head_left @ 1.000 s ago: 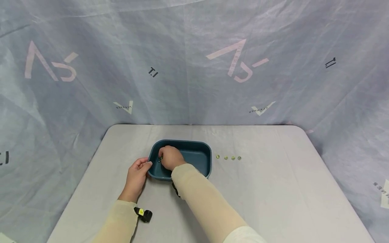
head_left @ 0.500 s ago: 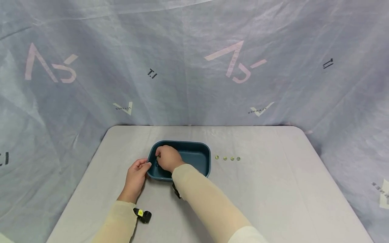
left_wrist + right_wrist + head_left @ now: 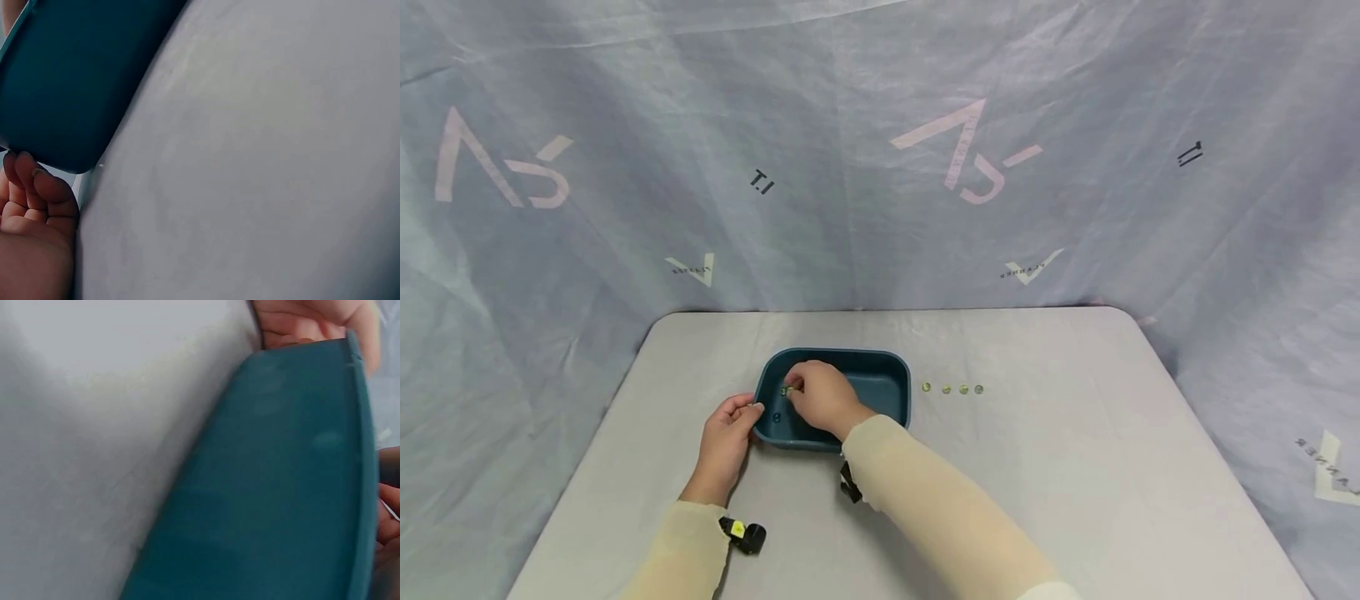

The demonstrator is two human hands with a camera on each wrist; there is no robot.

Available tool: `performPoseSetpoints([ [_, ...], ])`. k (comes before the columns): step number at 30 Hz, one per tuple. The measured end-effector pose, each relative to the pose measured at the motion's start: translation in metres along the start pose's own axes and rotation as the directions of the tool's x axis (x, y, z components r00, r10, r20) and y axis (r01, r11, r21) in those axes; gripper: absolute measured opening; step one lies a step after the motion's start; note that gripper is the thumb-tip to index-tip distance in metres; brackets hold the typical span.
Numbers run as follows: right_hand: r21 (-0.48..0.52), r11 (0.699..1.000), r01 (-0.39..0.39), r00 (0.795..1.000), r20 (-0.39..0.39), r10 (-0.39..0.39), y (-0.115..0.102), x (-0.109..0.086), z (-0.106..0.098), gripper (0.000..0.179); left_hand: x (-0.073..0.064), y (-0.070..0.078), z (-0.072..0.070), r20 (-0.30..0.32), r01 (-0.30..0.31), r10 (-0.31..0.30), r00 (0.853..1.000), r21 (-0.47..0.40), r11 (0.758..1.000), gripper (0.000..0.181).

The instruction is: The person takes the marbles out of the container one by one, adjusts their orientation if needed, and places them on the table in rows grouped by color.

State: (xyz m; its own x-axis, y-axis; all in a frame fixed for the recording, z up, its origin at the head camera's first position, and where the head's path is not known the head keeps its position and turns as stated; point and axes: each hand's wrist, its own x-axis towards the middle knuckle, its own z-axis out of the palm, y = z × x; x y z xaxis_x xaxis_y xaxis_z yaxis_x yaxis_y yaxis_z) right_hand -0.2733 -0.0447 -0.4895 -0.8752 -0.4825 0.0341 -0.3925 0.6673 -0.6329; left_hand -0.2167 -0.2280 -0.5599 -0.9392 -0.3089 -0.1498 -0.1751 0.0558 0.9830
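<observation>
A dark teal rectangular plastic box stands on the table. My left hand grips its left end, thumb at the rim and fingers against the outside wall, as the left wrist view also shows. Inside the box, my right hand reaches down near the left end. Its thumb and index finger pinch a small yellow-green glass marble. Right beside those fingertips shows another marble, and a darker marble lies nearer the front of the box. In the right wrist view the box wall hides most of the right hand.
To the right of the box, several glass marbles lie in a row on the pale table. A grey printed cloth hangs behind the table and along its sides.
The right hand has shifted slightly within the box, and marbles at its fingertips now show more plainly. The left hand keeps its place at the box's end. The head view has turned a little.
</observation>
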Motion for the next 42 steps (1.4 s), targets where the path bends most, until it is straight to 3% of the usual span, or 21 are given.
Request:
performPoseSetpoints([
  [6, 0.065, 0.998, 0.0, 1.0, 0.0, 0.0, 0.009, -0.011, -0.011, 0.021, -0.002, 0.001, 0.0, -0.019, -0.017, 0.017, 1.0, 0.006, 1.0, 0.032],
  [15, 0.201, 0.979, -0.033, 0.999, -0.016, 0.037, 0.04, -0.018, -0.035, 0.021, -0.001, 0.0, 0.002, -0.032, -0.029, 0.029, 0.999, 0.016, 0.999, 0.03],
  [28, 0.291, 0.957, -0.013, 0.993, -0.108, 0.047, 0.071, -0.052, -0.073, 0.016, 0.001, 0.002, 0.004, -0.031, -0.026, 0.026, 0.999, 0.021, 0.999, 0.031],
  [34, 0.354, 0.934, -0.056, 0.977, -0.171, 0.124, 0.096, -0.074, -0.083, 0.019, 0.001, 0.002, 0.004, -0.025, -0.03, 0.031, 0.999, 0.009, 0.999, 0.03],
  [42, 0.37, 0.925, -0.088, 0.94, -0.277, 0.2, 0.123, -0.108, -0.089, 0.018, 0.0, 0.001, 0.002, -0.028, -0.01, 0.01, 1.0, 0.015, 1.0, 0.03],
])
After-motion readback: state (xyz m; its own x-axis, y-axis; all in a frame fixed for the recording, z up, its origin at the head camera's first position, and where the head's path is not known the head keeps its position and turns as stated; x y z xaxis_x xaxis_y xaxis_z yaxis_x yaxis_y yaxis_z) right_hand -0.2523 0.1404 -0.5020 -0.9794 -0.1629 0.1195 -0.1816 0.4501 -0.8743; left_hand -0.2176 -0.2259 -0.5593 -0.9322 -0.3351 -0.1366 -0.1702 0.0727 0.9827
